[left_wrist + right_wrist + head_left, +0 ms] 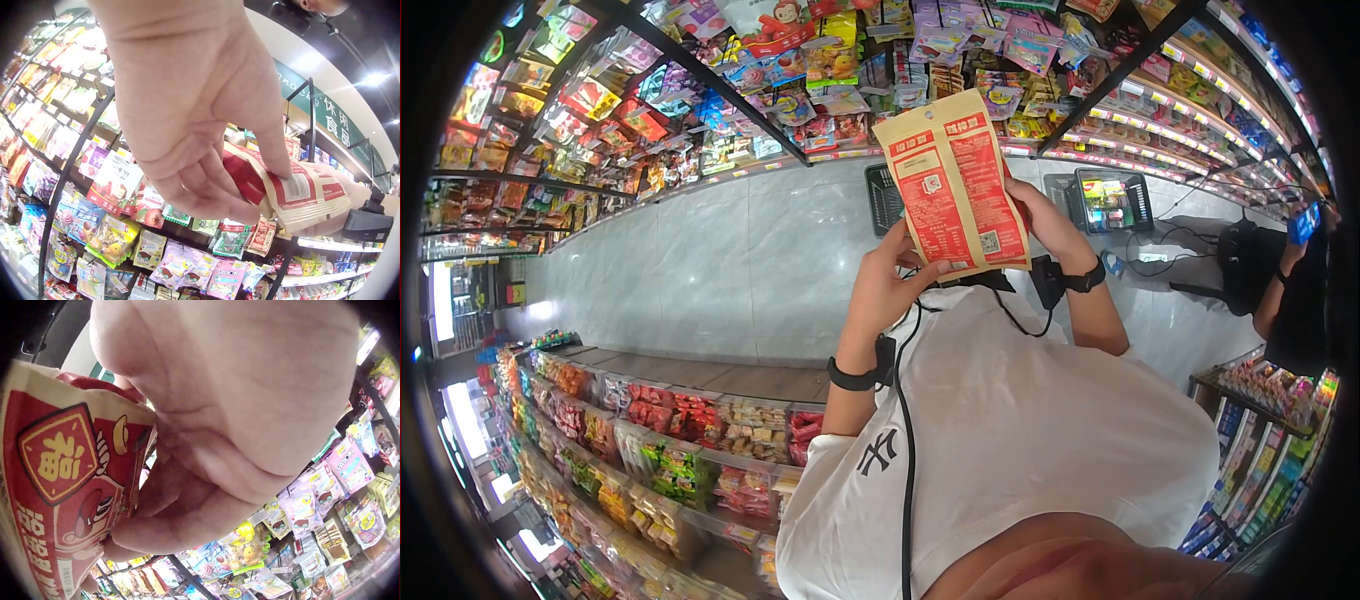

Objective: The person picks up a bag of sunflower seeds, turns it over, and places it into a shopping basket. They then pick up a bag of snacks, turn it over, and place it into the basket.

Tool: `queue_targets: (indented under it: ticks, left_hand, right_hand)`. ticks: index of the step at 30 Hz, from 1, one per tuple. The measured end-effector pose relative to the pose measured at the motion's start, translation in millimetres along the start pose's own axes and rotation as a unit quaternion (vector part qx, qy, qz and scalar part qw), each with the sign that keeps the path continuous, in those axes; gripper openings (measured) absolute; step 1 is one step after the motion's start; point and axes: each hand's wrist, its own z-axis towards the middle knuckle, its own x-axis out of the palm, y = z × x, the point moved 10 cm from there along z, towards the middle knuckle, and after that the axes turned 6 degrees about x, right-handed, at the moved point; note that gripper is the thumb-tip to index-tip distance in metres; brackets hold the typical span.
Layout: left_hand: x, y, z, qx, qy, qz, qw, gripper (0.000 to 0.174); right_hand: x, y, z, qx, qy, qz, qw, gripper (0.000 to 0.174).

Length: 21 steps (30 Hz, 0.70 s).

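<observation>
Between both hands is a tan paper snack bag [960, 190], its back with red text panels and a QR code turned up toward the head camera. My left hand [882, 278] grips its lower left corner. In the left wrist view the thumb lies on the bag [306, 190] by a barcode, with the fingers behind. My right hand [1050, 225] holds the right edge. The right wrist view shows its curled fingers against the bag's red front [75, 481], which carries a yellow character and a cartoon figure.
Racks of hanging snack packets [830, 60] stand ahead. Dark shopping baskets [1145, 205] sit on the grey tiled floor [700, 260], one holding packets. Bins of wrapped sweets [670, 410] line the left. Another person [1250, 260] is at the right with a phone; a black cable [910, 430] hangs over the white shirt.
</observation>
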Motion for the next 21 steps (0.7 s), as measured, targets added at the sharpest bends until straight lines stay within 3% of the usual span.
queue_targets:
  ticks: [6,9,12,21]
  left_hand:
    - [-0.8,1.1,1.2,-0.005,0.001,0.002,1.0,0.072]
    - [-0.6,-4.2,2.6,-0.001,-0.003,-0.001,1.0,0.061]
    - [0.3,0.9,2.9,-0.01,0.007,-0.006,1.0,0.07]
    - [-0.7,-3.9,5.8,0.004,0.008,0.001,1.0,0.069]
  right_hand:
    - [1.7,2.2,-1.3,0.008,0.005,-0.006,1.0,0.05]
    - [0.6,1.2,-0.7,0.008,0.002,-0.001,1.0,0.051]
    - [-0.8,0.1,1.1,0.005,0.005,0.0,1.0,0.051]
    - [-6.1,-4.7,4.8,-0.003,-0.001,0.002,1.0,0.051]
